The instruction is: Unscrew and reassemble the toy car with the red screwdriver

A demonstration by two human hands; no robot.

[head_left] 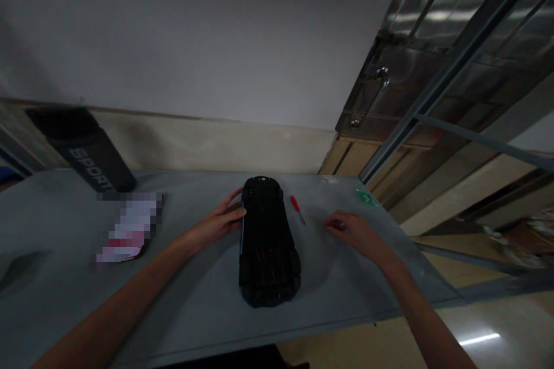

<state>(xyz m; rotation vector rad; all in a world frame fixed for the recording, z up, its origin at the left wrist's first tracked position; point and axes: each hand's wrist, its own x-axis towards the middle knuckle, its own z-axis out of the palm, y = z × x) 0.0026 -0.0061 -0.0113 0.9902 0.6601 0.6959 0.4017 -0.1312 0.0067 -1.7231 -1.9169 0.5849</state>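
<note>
Right of the left hand (216, 223), whose open fingers touch it, lies a toy car (268, 242); the right hand (352, 229) rests open on the table (194, 300), a screwdriver (297, 209) just to its left.

A plain, dim room in a home, used as a makeshift work corner. The grey table (182, 300) carries 1 red screwdriver (297, 209) beside 1 black toy car (268, 242). Behind the table rises a bare white wall (194, 40). To the table's right stands a steel door (433, 69) with a pull handle (373, 95). Below the table's right edge shines a tiled floor (497, 323). At the table's back left leans a black SPORT bag (93, 153).
</note>
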